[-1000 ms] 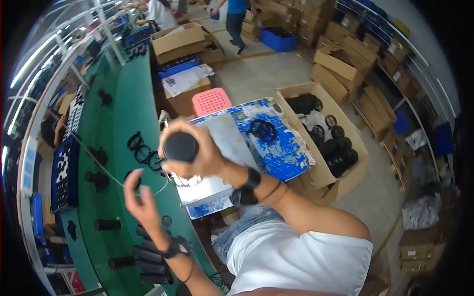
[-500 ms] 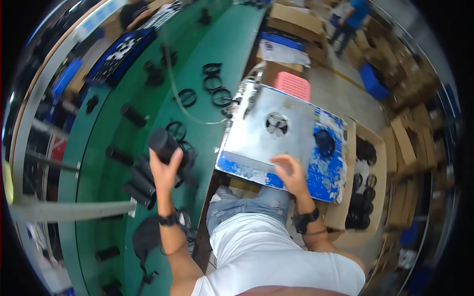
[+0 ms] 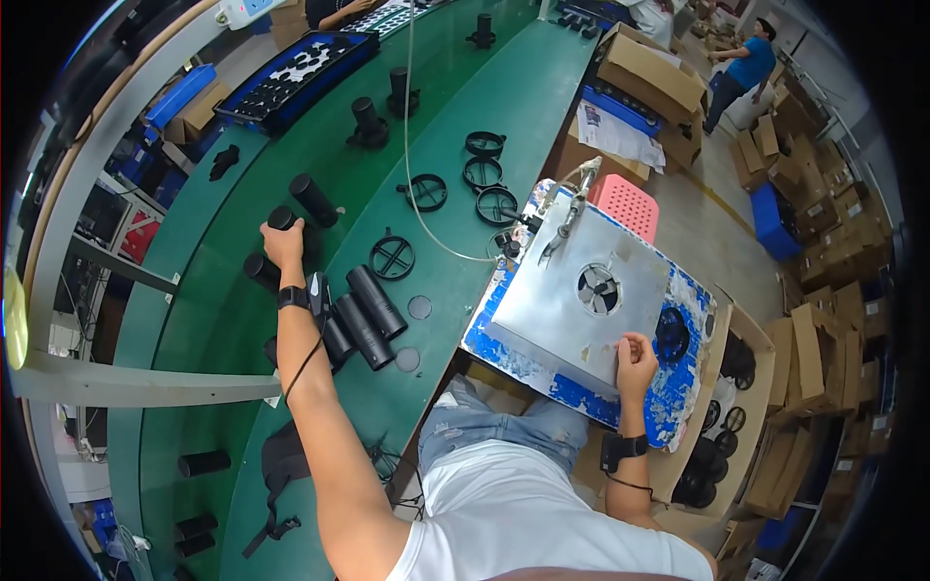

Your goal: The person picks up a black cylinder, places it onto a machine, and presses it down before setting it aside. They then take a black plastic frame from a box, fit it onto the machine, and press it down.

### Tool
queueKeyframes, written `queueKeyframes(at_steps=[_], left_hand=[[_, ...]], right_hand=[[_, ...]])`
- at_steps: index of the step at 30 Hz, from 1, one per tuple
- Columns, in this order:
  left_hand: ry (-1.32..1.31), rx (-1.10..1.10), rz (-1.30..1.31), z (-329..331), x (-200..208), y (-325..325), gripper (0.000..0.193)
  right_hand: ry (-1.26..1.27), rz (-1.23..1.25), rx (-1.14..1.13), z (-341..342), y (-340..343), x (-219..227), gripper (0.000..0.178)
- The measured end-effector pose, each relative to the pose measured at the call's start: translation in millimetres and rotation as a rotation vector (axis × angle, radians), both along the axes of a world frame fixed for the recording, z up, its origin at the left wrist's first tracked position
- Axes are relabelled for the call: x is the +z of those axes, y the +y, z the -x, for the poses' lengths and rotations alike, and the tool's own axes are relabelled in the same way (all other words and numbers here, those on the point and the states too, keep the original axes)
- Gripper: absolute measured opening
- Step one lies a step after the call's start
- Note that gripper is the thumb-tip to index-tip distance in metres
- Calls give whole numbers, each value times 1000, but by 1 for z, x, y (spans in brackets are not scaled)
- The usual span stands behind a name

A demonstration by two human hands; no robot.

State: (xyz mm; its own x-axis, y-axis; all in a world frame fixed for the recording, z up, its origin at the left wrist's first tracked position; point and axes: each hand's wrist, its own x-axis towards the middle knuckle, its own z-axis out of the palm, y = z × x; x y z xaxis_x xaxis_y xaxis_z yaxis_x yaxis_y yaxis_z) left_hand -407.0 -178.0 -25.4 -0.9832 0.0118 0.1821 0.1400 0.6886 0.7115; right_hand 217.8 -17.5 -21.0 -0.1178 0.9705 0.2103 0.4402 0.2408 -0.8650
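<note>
My left hand (image 3: 284, 247) reaches out to the left over the green bench, its fingers wrapped round the upper part of a black cylinder (image 3: 282, 218). Two more black cylinders stand close by, a taller one (image 3: 312, 199) just beyond and another (image 3: 260, 270) on the near side. At the front edge of a silver metal box (image 3: 552, 290), my right hand (image 3: 635, 364) is closed with its fingers curled and nothing visible in them. A round opening (image 3: 599, 289) with dark spokes is set in the box's top. Several black tubes (image 3: 363, 320) lie beside my left forearm.
Black spoked rings (image 3: 392, 258) lie on the green bench (image 3: 441, 281). A thin hose (image 3: 411, 145) runs to a metal clamp (image 3: 572, 218). A carton of black parts (image 3: 760, 387) stands right, and a pink perforated stool (image 3: 630, 205) behind the box. Another person (image 3: 751, 66) stands far back.
My left hand has carried the black cylinder left and away from me, from above the pile of tubes. My right hand has moved right along the box, its fingers curling in.
</note>
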Motion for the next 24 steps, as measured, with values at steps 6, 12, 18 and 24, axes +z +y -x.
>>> queueKeyframes(at_steps=[6, 12, 18, 24], left_hand=[[91, 73, 150, 13, -1, -3, 71], [584, -497, -113, -72, 64, 57, 49], [250, -973, -435, -256, 46, 4, 33], [-214, -1071, -496, -356, 3, -4, 24]], right_hand=[[-1, 48, -2, 2, -7, 4, 13], [-18, -56, -80, -10, -6, -3, 14], [10, -231, -315, -98, 14, 28, 11], [-250, 176, -385, -219, 40, -55, 38]])
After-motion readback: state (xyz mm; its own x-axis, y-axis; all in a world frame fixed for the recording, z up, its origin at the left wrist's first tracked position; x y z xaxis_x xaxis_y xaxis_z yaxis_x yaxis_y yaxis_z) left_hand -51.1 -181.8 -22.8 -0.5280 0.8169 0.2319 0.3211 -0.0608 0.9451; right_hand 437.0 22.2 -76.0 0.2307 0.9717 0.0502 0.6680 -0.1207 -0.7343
